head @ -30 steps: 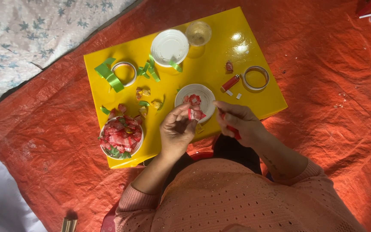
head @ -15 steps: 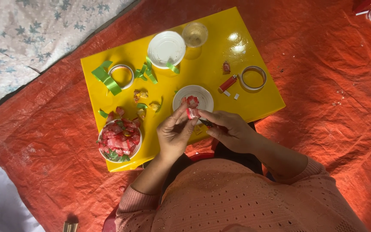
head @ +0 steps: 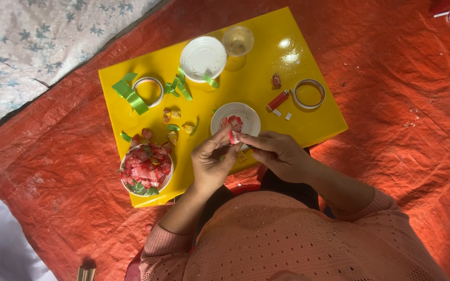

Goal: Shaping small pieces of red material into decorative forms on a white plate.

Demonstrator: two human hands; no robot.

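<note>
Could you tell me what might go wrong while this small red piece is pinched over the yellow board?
The red piece is pinched only at the fingertips of the left hand and right hand, so it might slip onto the small white dish or off the yellow board. The heaped bowl of red pieces sits near the board's edge beside the left forearm, which could nudge it.

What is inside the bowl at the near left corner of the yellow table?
The bowl is heaped with small red folded pieces and a few green bits. The heap covers the bowl's bottom, so anything lying underneath cannot be seen.
</note>
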